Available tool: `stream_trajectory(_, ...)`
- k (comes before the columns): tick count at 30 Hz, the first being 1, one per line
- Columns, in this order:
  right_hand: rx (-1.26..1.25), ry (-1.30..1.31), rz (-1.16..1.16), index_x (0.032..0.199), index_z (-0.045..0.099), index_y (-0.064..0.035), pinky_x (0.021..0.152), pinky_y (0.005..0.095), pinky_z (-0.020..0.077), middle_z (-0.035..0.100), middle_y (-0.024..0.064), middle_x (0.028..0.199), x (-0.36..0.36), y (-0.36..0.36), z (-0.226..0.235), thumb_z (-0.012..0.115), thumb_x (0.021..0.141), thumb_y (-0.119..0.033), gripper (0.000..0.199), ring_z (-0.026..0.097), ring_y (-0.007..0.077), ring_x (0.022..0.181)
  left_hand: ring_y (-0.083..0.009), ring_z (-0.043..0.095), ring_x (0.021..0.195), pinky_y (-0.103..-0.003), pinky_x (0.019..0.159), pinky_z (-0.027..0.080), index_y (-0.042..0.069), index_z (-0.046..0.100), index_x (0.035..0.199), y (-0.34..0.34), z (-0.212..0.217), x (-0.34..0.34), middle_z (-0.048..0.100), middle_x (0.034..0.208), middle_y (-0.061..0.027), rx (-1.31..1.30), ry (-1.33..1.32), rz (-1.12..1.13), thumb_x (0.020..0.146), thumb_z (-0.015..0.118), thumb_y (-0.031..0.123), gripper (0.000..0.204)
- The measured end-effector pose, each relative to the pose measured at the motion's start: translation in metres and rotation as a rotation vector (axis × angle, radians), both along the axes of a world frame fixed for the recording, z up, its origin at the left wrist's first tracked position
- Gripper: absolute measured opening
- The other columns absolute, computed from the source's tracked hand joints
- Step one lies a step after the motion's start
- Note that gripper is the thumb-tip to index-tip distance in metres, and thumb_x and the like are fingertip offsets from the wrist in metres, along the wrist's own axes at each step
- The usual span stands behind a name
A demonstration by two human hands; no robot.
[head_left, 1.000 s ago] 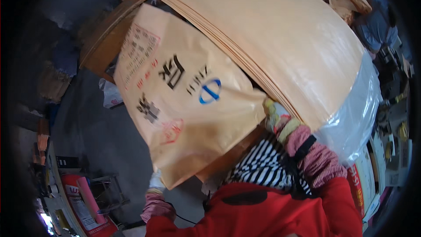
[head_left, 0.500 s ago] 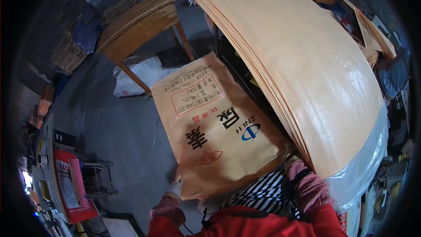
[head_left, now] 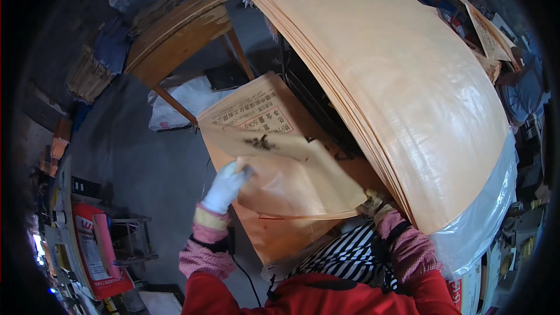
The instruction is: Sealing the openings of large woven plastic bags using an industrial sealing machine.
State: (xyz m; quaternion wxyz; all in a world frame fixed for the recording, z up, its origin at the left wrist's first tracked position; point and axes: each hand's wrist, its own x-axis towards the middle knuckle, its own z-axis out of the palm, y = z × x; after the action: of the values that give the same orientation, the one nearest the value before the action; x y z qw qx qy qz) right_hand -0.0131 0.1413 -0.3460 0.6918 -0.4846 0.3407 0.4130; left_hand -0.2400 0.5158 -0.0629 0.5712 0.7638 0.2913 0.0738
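A tan woven sack (head_left: pixel 297 189) with dark and red print lies in front of me, its near end raised and bent back away from me. My left hand (head_left: pixel 226 185), in a white glove, is closed on the raised left edge. At the near right corner my right hand (head_left: pixel 376 205), in a yellowish glove, grips the same sack beside the big stack. Beneath the raised part an orange sheet (head_left: pixel 265 239) shows; I cannot tell whether it is another sack or the same one's lower layer.
A tall stack of tan sheets (head_left: pixel 385 70) fills the right, with clear plastic (head_left: pixel 481 204) over its near end. A wooden table (head_left: pixel 181 41) stands far left, a white bag (head_left: pixel 186 102) by its legs. A red-and-white sack (head_left: pixel 96 251) and a metal frame (head_left: pixel 134 236) stand at left.
My left hand has risen forward, lifting the sack's near end and bending it back over the print. The orange sheet beneath has come into view. My right hand stays at the right corner.
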Motion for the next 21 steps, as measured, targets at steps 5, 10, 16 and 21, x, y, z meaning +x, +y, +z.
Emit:
stream_trajectory(5,-0.028,-0.109,0.079,0.111,0.042,-0.0084,0.081,0.0558,0.0364,0.043,0.0146,0.103,-0.001,0.001,-0.021,0.064,0.075,-0.029,0.048,0.040,0.0406,0.096,-0.0175,0.059,0.084,-0.027,0.075,0.046,-0.001,0.056,0.099,-0.021,-0.069,-0.079,0.059,0.094,-0.0062,-0.696,-0.121,0.307,0.083,0.054,0.020,0.027)
stream_trajectory(10,-0.103,-0.222,0.162,0.103,0.044,-0.0115,0.075,0.0507,0.0375,0.044,0.0109,0.094,0.008,0.004,-0.038,0.061,0.077,-0.028,0.035,0.042,0.0351,0.088,-0.0310,0.060,0.081,-0.037,0.076,0.047,0.000,0.060,0.095,-0.107,-0.221,-0.175,0.062,0.093,-0.0143,-0.512,0.248,0.510,0.080,0.051,0.019,0.026)
stream_trajectory(16,-0.100,-0.359,0.332,0.093,0.047,-0.0153,0.067,0.0446,0.0387,0.045,0.0065,0.083,-0.011,0.015,-0.059,0.058,0.079,-0.027,0.021,0.044,0.0285,0.078,-0.0345,0.060,0.079,-0.042,0.073,0.046,0.004,0.065,0.086,-0.104,-0.345,-0.274,0.063,0.085,-0.0188,0.451,0.833,-0.092,0.074,0.057,0.027,0.028)
stream_trajectory(21,-0.150,-0.495,0.418,0.085,0.049,-0.0184,0.060,0.0396,0.0397,0.045,0.0028,0.074,-0.004,0.013,-0.074,0.055,0.082,-0.026,0.010,0.046,0.0230,0.070,-0.0244,0.062,0.082,-0.035,0.065,0.047,0.011,0.068,0.083,-0.099,-0.333,-0.242,0.065,0.084,-0.0111,0.644,1.167,-0.943,0.076,0.054,0.025,0.021)
